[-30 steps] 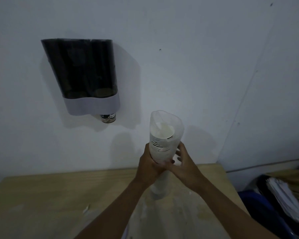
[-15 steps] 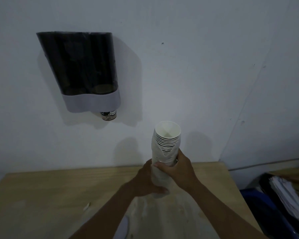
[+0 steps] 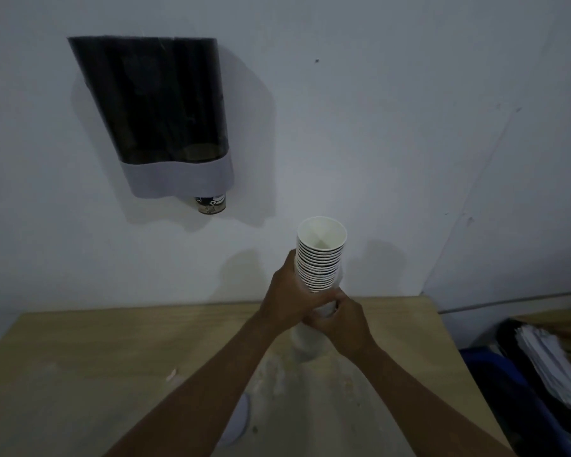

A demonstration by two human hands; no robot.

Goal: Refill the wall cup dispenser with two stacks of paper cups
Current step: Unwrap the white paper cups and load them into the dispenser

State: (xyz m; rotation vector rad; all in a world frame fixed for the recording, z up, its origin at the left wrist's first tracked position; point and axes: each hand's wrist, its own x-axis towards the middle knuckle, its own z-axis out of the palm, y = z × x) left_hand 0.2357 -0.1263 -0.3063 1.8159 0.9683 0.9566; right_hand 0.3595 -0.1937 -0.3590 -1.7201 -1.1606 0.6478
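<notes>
One stack of paper cups [image 3: 320,258] stood upright over the wooden table [image 3: 80,357], right of and below the one wall dispenser [image 3: 155,113]. The left hand [image 3: 285,296] wrapped around its left side; the right hand [image 3: 338,319] closed around it lower down, over the plastic sleeve [image 3: 307,344]. One cup [image 3: 210,205] poked from the dispenser's right outlet. About sixteen rims showed.

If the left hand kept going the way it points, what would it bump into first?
The left hand points up and away, toward the wall. Gripping the cup stack, it would probably meet bare wall first, right of the dispenser; depth is unclear.
</notes>
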